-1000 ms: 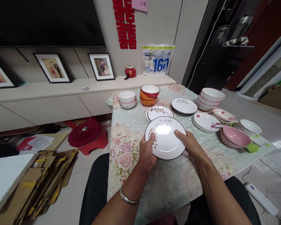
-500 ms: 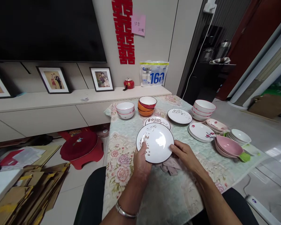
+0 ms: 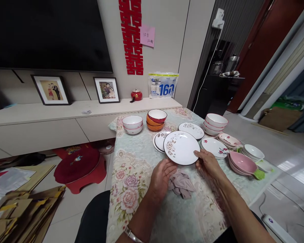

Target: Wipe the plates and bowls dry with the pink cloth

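A white plate (image 3: 183,148) with a dark rim and brown floral print is held above the table, tilted slightly toward me. My right hand (image 3: 209,165) grips its right edge, thumb on top and fingers beneath. Under the plate's near left edge, my left hand (image 3: 163,179) is open with its palm turned up; whether its fingertips touch the plate is hard to tell. Partly hidden behind the held plate lie other patterned plates (image 3: 159,139). A crumpled mauve cloth (image 3: 181,185) rests on the tablecloth between my hands.
Plates with brown flowers (image 3: 192,130), plates with red flowers (image 3: 214,147), pink dishes (image 3: 243,162) and white bowls (image 3: 215,122) stand at the right. Orange and red bowls (image 3: 155,120) and pink-rimmed bowls (image 3: 133,124) stand at the back. A red stool (image 3: 81,165) is left of the table.
The plate has moved right and away from me in my right hand. My left hand has let go of its left edge and opened below it. The camera view has shifted slightly.
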The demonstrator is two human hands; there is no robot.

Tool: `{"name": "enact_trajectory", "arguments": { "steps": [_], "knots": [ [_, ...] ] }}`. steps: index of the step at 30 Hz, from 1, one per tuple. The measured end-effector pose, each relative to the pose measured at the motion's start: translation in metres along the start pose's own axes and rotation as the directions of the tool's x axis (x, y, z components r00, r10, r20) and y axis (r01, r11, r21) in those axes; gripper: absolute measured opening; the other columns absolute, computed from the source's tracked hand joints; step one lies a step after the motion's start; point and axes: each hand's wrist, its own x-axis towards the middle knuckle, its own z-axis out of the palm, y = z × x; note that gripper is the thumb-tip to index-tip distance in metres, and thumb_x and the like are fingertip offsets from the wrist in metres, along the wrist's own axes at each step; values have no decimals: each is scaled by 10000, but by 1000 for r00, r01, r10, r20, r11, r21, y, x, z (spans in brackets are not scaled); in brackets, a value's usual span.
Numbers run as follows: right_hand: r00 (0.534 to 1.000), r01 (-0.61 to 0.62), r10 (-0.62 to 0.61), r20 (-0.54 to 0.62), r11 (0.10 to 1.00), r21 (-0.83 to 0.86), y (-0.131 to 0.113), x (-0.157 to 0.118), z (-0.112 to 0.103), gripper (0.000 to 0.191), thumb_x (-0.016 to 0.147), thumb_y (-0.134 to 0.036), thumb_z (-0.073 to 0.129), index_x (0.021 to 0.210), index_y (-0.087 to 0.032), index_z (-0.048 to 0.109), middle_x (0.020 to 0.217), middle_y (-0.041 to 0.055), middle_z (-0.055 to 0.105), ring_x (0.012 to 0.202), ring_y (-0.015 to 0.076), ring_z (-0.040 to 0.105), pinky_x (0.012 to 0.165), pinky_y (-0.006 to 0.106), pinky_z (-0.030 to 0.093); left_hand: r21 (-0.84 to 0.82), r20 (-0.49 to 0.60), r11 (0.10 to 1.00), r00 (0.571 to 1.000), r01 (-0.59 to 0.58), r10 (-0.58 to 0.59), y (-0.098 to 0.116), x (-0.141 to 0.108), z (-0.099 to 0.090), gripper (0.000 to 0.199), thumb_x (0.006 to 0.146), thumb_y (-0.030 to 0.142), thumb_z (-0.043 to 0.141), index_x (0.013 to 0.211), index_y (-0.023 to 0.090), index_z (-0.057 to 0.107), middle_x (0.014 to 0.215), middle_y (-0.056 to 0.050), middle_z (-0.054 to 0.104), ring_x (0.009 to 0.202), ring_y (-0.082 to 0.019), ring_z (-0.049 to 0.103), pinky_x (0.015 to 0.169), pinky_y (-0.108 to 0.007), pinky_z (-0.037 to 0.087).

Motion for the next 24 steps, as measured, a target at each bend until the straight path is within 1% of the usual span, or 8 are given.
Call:
{"name": "enact_trajectory", "arguments": {
  "steps": [1,3,6,9,12,16,20,24],
  "knots": [
    [999,3,-3,-32,1000,7,-5,6,-3,245,680,-294,735,680,-186,516,376,-26,524,295,98,432,306,188,328,29,-1,999,1000,-24,24,-2,0,-1,370,712,398,767,926,108,686,926,-147,738,870,-242,704,885,-366,509],
    [996,9,-7,-93,1000,23,-15,18,-7,202,713,-224,706,681,-180,512,386,-26,524,301,98,444,307,188,353,81,3,996,999,-33,33,-4,1,-3,383,656,357,811,927,119,683,924,-139,739,851,-232,705,867,-352,505],
    [983,15,-6,-186,999,49,-27,37,-11,146,757,-138,662,725,-164,522,446,-27,552,345,99,496,325,181,414,115,-24,993,1000,-13,16,-5,1,-2,369,612,309,823,902,132,681,894,-121,742,825,-219,708,853,-339,503],
    [960,7,14,-278,997,72,-33,55,-13,92,798,-87,620,792,-141,547,501,-13,586,386,105,545,353,183,478,124,-57,992,998,4,3,-5,1,-1,354,585,278,814,878,132,680,859,-111,741,806,-216,709,842,-335,506],
    [934,-7,43,-356,995,103,-35,69,-12,60,847,-76,571,828,-131,554,498,-14,581,411,109,570,385,191,525,122,-70,992,998,14,-5,-5,2,-1,354,570,267,807,869,129,677,837,-110,737,794,-218,708,832,-338,510],
    [896,-16,82,-436,988,153,-33,83,-8,63,896,-88,526,857,-136,541,506,-29,573,438,103,591,434,198,569,117,-69,993,998,18,-10,-5,3,-1,344,573,260,805,867,137,675,837,-109,737,810,-222,708,838,-344,511],
    [867,-21,113,-485,981,191,-32,92,-2,49,911,-87,518,903,-132,536,540,-35,578,469,94,612,499,208,605,121,-74,992,997,18,-9,-5,3,-1,322,577,244,798,857,144,675,829,-102,736,816,-219,705,854,-345,507],
    [851,-27,137,-507,976,218,-29,98,1,70,910,-78,519,959,-126,534,579,-36,587,472,89,617,540,230,626,122,-81,992,997,16,-6,-6,3,-1,325,566,233,802,852,148,672,819,-95,731,813,-213,699,864,-345,500]
  ]
}}
